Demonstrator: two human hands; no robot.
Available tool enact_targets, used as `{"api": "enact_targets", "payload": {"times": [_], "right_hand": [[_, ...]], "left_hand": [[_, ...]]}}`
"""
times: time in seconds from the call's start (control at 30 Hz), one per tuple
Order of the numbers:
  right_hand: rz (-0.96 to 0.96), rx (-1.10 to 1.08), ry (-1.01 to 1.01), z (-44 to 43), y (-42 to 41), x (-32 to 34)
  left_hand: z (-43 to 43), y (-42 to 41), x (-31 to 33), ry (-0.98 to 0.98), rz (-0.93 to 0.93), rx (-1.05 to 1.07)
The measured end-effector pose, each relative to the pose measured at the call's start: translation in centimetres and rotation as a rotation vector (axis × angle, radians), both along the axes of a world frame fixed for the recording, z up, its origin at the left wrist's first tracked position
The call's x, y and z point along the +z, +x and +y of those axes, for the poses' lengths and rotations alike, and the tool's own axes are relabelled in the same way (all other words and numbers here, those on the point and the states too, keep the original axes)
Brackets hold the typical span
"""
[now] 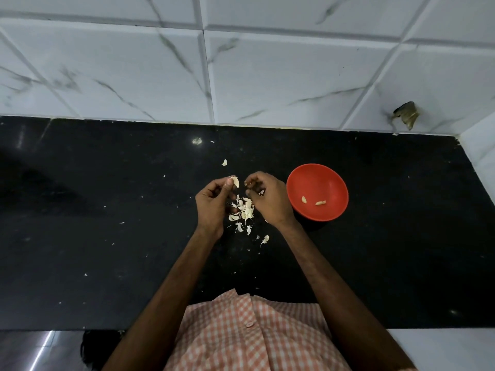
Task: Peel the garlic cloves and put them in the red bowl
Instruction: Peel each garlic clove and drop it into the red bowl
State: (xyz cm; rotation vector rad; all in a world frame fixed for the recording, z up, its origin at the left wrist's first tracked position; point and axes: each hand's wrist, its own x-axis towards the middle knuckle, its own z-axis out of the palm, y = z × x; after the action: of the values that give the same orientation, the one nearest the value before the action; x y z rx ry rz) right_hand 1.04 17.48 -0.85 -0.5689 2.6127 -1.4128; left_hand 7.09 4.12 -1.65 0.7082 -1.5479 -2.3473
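Peach-and-white checked shirt (pixel 241 344) (one pale button (pixel 249 324) on its front), both forearms (pixel 166 277) bare

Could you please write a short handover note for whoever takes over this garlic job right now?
Left hand pinches a garlic clove, apparently mid-peel. Right hand is curled beside it; whether it holds a scrap is unclear. Done: two peeled cloves lie in the red bowl. To do: the held clove, plus the pile of garlic pieces on the counter between the hands.
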Motion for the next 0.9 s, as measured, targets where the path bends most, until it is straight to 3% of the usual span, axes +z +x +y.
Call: {"api": "enact_targets", "payload": {"times": [0.3,0.47,0.63,0.9], "right_hand": [[0.12,-0.059,-0.087,-0.38,0.1,0.64],[-0.173,-0.16,-0.22,-0.72,0.53,0.65],[-0.407,-0.15,-0.491,-0.87,0.5,0.77],[-0.392,-0.148,-0.496,-0.63,0.57,1.05]], "left_hand": [[-0.19,0.17,-0.14,-0.048,0.024,-0.051],[-0.02,0.3,0.13,-0.082,0.07,-0.094],[0.13,0.28,0.26,-0.143,0.086,-0.112],[0.13,0.11,-0.13,-0.162,0.025,-0.075]]}}
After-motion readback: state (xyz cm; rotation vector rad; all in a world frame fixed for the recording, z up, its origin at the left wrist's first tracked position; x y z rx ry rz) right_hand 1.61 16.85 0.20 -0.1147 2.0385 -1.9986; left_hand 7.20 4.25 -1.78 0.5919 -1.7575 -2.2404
